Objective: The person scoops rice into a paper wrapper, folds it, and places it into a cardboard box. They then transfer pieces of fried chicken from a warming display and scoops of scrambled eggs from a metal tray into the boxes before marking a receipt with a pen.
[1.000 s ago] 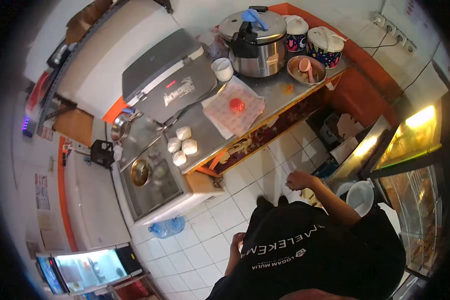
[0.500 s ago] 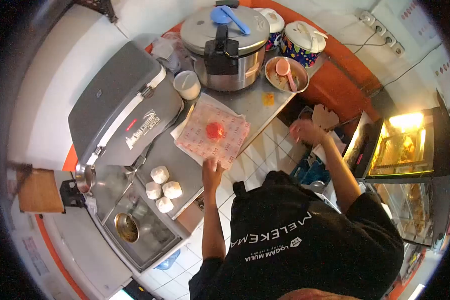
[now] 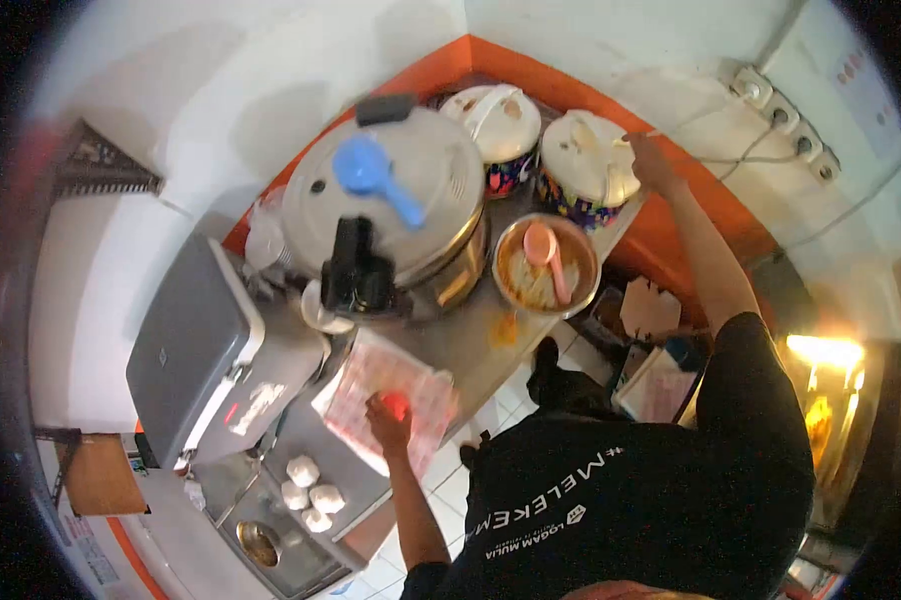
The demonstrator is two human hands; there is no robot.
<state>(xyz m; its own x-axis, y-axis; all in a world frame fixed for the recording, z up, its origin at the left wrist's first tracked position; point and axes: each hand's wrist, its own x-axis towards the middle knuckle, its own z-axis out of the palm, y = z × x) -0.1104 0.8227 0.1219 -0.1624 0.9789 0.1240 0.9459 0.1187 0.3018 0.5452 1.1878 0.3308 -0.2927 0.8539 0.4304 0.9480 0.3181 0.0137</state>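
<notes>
My left hand [image 3: 389, 425] is over a small red round item [image 3: 397, 404] on a stack of printed wrapping paper [image 3: 426, 397]. Its blurred fingers curl around the item's left side and partly cover it. My right hand [image 3: 656, 168] reaches to the far right, at the lid edge of a patterned pot with a white lid [image 3: 581, 160]. A pale handle sticks out there beside my fingertips. Blur hides whether those fingers grip it. Near that pot is a metal bowl [image 3: 504, 275] holding orange-brown residue and a pink ladle [image 3: 541, 245].
A large steel cooker [image 3: 301, 215] with a blue scoop [image 3: 361, 165] on its lid stands at the back. Another patterned pot [image 3: 511, 150] is behind it. A grey cool box [image 3: 186, 345] is at left; several white wrapped bundles [image 3: 326, 498] lie near the sink [image 3: 311, 570].
My left hand has gone from the paper's near edge onto the red item. My right hand has moved up to the patterned pot's lid. The view has shifted toward the back corner.
</notes>
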